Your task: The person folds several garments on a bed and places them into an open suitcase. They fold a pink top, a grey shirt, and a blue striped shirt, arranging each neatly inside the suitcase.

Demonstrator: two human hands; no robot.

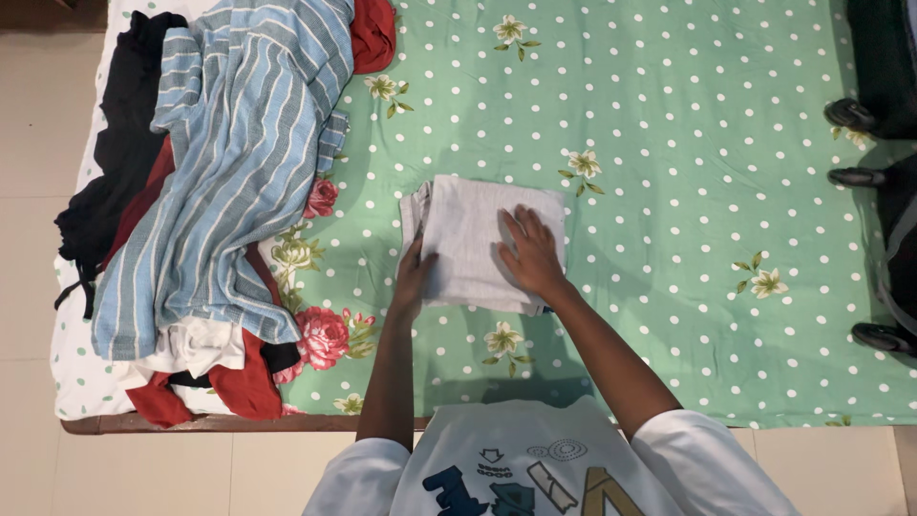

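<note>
- The folded pale grey cloth garment (473, 244) lies near the middle of the green polka-dot bedsheet with flower prints (669, 143), a little toward the near edge of the bed.
- Left hand (414, 277): it sits at the garment's left near edge, thumb on top of the cloth, fingers tucked under the fold and out of sight. It appears to pinch the edge; how firmly cannot be told.
- Right hand (531, 253): it lies flat and open, palm down, fingers spread on the garment's right half. It presses on the cloth without closing round it.
- Hidden: the garment's near right corner is covered by the right wrist, and its type cannot be made out in its folded state.
- The heap of unfolded clothes (205, 191) occupies the left end of the bed, well apart from the folded piece. A blue-and-white striped fabric (239, 143) lies on top; black, red and white pieces beneath show only at their edges.
- Dark objects (874, 143) at the right border are cut off by the frame and cannot be identified.
- The person's white printed shirt (535, 459) is cut off at the bottom edge.
- The wooden bed frame edge (191, 423) shows along the near side, above a pale tiled floor (29, 239).
</note>
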